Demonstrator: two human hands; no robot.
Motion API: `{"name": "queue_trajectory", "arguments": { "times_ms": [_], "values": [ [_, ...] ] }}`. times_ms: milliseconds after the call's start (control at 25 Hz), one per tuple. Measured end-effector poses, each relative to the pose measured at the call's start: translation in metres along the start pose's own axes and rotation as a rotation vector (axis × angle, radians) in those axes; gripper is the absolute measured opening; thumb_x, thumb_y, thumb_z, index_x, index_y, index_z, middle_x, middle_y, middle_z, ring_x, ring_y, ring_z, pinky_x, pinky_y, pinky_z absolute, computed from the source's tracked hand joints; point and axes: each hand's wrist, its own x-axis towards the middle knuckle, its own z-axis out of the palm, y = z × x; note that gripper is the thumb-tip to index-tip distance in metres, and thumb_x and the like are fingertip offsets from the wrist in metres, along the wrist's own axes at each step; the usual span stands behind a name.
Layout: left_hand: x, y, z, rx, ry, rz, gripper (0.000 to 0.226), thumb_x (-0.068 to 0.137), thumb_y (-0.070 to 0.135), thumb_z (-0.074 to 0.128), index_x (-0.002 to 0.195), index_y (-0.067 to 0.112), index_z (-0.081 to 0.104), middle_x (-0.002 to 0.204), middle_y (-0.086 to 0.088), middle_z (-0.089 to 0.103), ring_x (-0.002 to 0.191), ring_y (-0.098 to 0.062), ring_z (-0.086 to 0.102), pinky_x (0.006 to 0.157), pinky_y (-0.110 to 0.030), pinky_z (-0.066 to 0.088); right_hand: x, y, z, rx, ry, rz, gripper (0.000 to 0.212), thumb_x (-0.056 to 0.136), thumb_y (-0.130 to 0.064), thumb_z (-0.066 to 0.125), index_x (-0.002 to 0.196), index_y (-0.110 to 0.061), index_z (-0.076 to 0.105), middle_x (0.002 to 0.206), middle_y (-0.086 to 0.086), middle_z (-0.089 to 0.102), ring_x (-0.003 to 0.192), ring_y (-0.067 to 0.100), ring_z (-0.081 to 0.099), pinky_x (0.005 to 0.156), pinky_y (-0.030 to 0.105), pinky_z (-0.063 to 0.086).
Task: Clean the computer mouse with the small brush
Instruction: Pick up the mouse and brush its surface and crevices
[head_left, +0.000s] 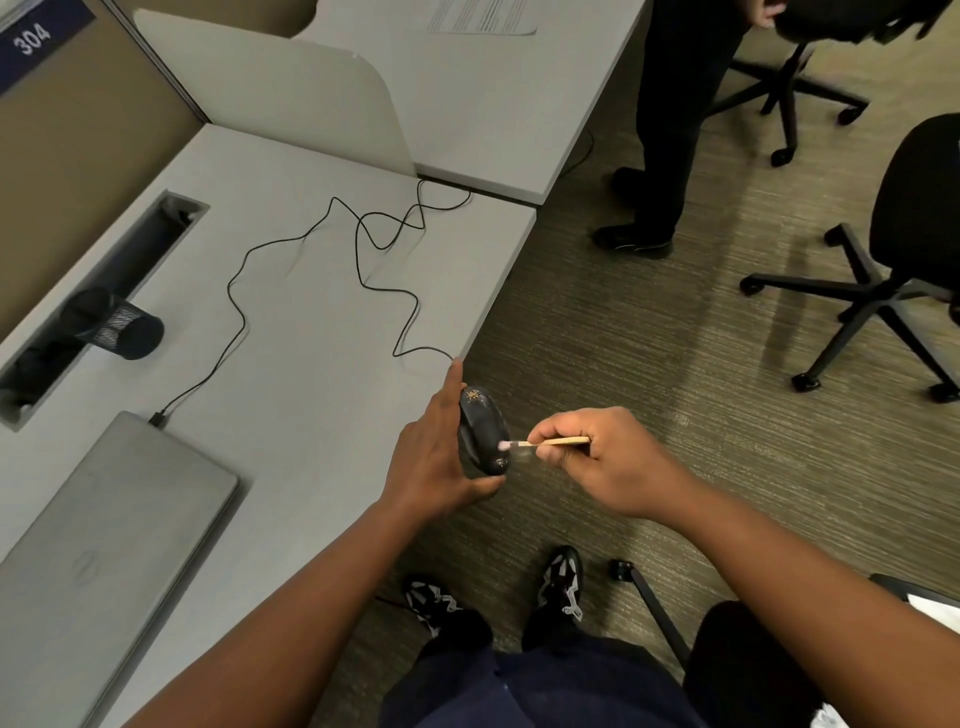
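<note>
A black computer mouse (483, 431) with small gold marks is held on its side just past the desk's front edge. My left hand (434, 457) grips it from the left, the forefinger stretched along its top and the thumb under it. My right hand (597, 460) pinches a small brush (545, 443) with a wooden handle. The brush's pale bristle tip touches the mouse's right side. The mouse's thin black cable (363, 260) runs in loops across the desk to a closed grey laptop (109, 530).
A grey desk (291, 364) with a black mesh pen cup (117, 325) and a cable slot (104, 291) lies at left. Black office chairs (893, 260) stand on the carpet at right. Another person's legs (670, 130) stand beyond the desk corner.
</note>
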Motion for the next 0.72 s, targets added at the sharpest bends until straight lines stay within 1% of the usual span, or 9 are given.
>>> {"name": "queue_trajectory", "arguments": {
  "times_ms": [120,160,240,280,360,440,520,640,720],
  "values": [
    [0.001,0.001,-0.001,0.017,-0.013,0.0,0.166,0.059,0.052,0.104,0.155,0.061,-0.031,0.164,-0.007,0.05,0.127,-0.035,0.068,0.101,-0.046,0.06,0.001,-0.004,0.002,0.089,0.073,-0.03,0.015,0.1,-0.02,0.068,0.107,-0.03,0.076,0.076,-0.017,0.069,0.063,0.0,0.058,0.058,0.014,0.043],
    [0.001,0.001,-0.001,0.027,-0.02,0.001,0.165,0.06,0.052,0.104,0.158,0.059,-0.029,0.165,-0.007,0.049,0.128,-0.034,0.067,0.102,-0.046,0.059,0.002,-0.007,0.004,0.118,0.089,-0.043,0.016,0.1,-0.019,0.068,0.11,-0.029,0.076,0.079,-0.017,0.07,0.067,0.0,0.06,0.061,0.015,0.045],
    [0.001,0.002,-0.001,0.043,-0.033,0.012,0.16,0.061,0.052,0.103,0.163,0.05,-0.021,0.165,-0.006,0.05,0.129,-0.033,0.067,0.103,-0.045,0.057,0.004,-0.012,0.01,0.086,0.094,-0.076,0.02,0.1,-0.019,0.068,0.118,-0.025,0.076,0.097,-0.015,0.074,0.086,-0.001,0.066,0.076,0.017,0.051],
    [0.001,0.002,-0.002,0.048,-0.036,0.017,0.159,0.062,0.053,0.103,0.164,0.047,-0.018,0.164,-0.006,0.05,0.128,-0.033,0.067,0.103,-0.045,0.057,0.006,-0.013,0.012,0.046,0.08,-0.096,0.022,0.1,-0.019,0.069,0.121,-0.023,0.076,0.105,-0.011,0.074,0.096,0.001,0.067,0.083,0.02,0.052],
    [0.002,0.003,-0.005,0.054,-0.025,0.016,0.159,0.062,0.054,0.102,0.164,0.046,-0.019,0.162,-0.007,0.053,0.125,-0.033,0.069,0.101,-0.045,0.058,0.007,-0.015,0.014,-0.007,0.034,-0.116,0.024,0.1,-0.018,0.069,0.123,-0.02,0.075,0.112,-0.007,0.074,0.103,0.007,0.068,0.089,0.025,0.053],
    [0.002,0.005,-0.008,0.058,-0.01,0.014,0.164,0.06,0.055,0.103,0.16,0.054,-0.028,0.16,-0.008,0.054,0.124,-0.033,0.069,0.101,-0.046,0.059,0.005,-0.015,0.012,-0.04,-0.018,-0.126,0.024,0.1,-0.019,0.069,0.123,-0.021,0.075,0.111,-0.007,0.073,0.101,0.008,0.067,0.088,0.027,0.053],
    [0.002,0.005,-0.009,0.058,-0.006,0.014,0.168,0.059,0.056,0.103,0.151,0.062,-0.037,0.16,-0.009,0.054,0.126,-0.034,0.068,0.103,-0.048,0.058,0.002,-0.013,0.01,-0.075,-0.069,-0.142,0.023,0.1,-0.02,0.068,0.122,-0.022,0.075,0.109,-0.007,0.073,0.1,0.009,0.067,0.088,0.03,0.054],
    [0.001,0.005,-0.008,0.055,-0.001,0.007,0.167,0.058,0.057,0.103,0.147,0.065,-0.039,0.159,-0.007,0.055,0.126,-0.035,0.068,0.103,-0.051,0.057,0.002,-0.011,0.004,-0.1,-0.121,-0.137,0.019,0.1,-0.021,0.068,0.117,-0.026,0.075,0.105,-0.008,0.073,0.097,0.008,0.066,0.086,0.034,0.055],
    [0.0,0.004,-0.008,0.046,-0.002,-0.011,0.167,0.058,0.056,0.103,0.148,0.065,-0.037,0.159,-0.007,0.055,0.126,-0.035,0.068,0.103,-0.052,0.057,0.002,-0.007,0.001,-0.115,-0.124,-0.121,0.018,0.099,-0.021,0.068,0.114,-0.028,0.075,0.099,-0.011,0.072,0.09,0.006,0.065,0.081,0.034,0.054]
  ]
}}
